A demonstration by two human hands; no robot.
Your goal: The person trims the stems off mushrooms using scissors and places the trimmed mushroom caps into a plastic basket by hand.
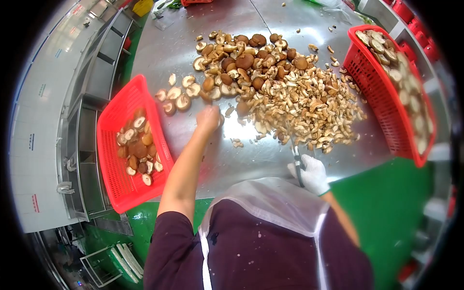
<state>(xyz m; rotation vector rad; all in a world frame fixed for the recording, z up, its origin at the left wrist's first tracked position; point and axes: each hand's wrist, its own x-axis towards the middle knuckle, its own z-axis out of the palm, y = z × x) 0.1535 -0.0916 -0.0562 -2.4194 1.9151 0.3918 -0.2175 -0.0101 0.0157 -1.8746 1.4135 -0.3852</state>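
Observation:
My bare left hand (209, 119) is over the steel table, its fingers curled closed beside the near edge of the whole mushrooms (244, 61). What it holds, if anything, is hidden. In a white glove, my right hand (311, 175) grips what look like scissors (297, 157) by the dark handle, the metal end pointing at the pile of cut mushroom stems (309, 104). A brown mushroom (242, 108), somewhat blurred, is right of my left hand. Several stemless caps (183, 102) lie gills up to the left of that hand.
A red basket (108, 140) with several mushrooms stands at the table's left edge. Another red basket (374, 92), heaped with pale mushroom pieces, is on the right. Loose stem bits (237, 142) dot the steel table (217, 169). Steel shelving (92, 145) runs along the left.

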